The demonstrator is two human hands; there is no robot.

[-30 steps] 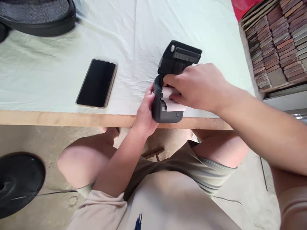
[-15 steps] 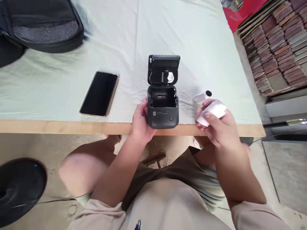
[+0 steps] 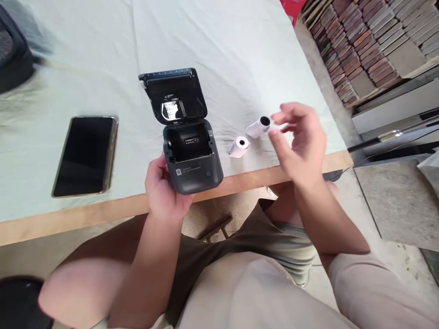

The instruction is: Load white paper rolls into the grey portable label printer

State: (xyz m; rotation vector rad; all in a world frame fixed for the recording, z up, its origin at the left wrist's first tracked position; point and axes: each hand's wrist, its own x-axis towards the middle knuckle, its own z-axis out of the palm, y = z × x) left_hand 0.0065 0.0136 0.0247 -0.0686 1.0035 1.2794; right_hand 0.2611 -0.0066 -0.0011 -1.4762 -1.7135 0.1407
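A dark grey label printer (image 3: 194, 176) rests in my left hand (image 3: 164, 192), which grips it from its left side and below. The printer's lid (image 3: 174, 96) is raised, and the paper bay inside is bare. To its right on the cloth stands a small white paper roll (image 3: 239, 147) with a narrow core. Just behind that lies a second white roll (image 3: 258, 128) with a wide black end. My right hand (image 3: 302, 137) hovers beside the second roll, its fingers apart and nothing in them.
A phone with a dark screen (image 3: 85, 155) lies on the pale tablecloth (image 3: 233, 55) at the left. The wooden table edge (image 3: 247, 182) runs in front of me. A black bag (image 3: 13, 50) sits far left; stacked bricks (image 3: 363, 45) stand beyond the table at right.
My right hand has let go of the white paper roll, which now stands on the cloth near the printer. The view has turned to the right; my left hand still holds the printer.
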